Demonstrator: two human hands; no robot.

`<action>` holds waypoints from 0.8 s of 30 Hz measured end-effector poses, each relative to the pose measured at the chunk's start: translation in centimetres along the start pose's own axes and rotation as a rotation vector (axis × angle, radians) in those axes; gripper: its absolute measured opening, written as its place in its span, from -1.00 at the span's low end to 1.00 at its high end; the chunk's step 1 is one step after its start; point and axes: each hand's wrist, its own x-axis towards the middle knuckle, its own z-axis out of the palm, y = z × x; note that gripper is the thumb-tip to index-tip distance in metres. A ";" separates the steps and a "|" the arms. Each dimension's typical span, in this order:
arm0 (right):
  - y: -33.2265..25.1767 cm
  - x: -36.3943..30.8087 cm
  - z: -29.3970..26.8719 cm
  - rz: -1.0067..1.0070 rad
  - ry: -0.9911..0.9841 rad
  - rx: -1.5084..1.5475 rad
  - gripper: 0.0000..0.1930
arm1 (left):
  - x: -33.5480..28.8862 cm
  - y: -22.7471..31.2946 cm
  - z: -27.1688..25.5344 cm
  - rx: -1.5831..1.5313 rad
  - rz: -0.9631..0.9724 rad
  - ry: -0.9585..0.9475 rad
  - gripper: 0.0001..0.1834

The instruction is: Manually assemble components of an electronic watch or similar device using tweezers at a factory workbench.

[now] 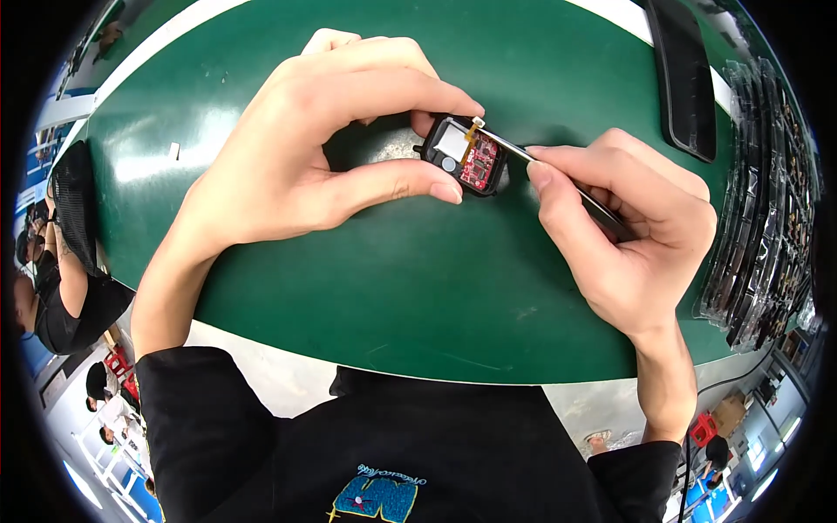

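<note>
My left hand (296, 131) grips a small black device housing (499, 179) between thumb and fingers, a little above the green table. The housing is open, with a red circuit board (479, 166), a silver-white block (454, 139) and a round grey part (449, 164) inside. From its upper edge an amber flex cable (471, 138) runs to a small pale end piece (478, 123). In my right hand (636, 218) is a pair of metal tweezers (510, 146), held like a pen. Their tip meets the cable's end near my left index fingertip; whether it pinches the piece I cannot tell.
A green table (418, 288) spreads under my hands. A small white piece (174, 151) lies on it at left. At the far right are a black phone-like slab (680, 78) and stacked clear plastic trays (758, 209). Another person (74, 288) sits by the left edge.
</note>
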 end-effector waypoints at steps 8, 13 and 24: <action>-0.1 0.1 -0.2 -0.007 -0.016 -0.017 -0.86 | 0.1 0.0 -0.1 0.030 0.027 0.004 -0.36; 0.5 0.1 -0.4 -0.100 0.019 -0.070 -0.82 | 0.1 0.6 0.0 0.014 -0.086 0.018 -0.35; 0.5 -0.1 0.4 -0.220 0.085 -0.185 -0.71 | 0.1 0.4 -0.1 0.042 -0.061 0.014 -0.38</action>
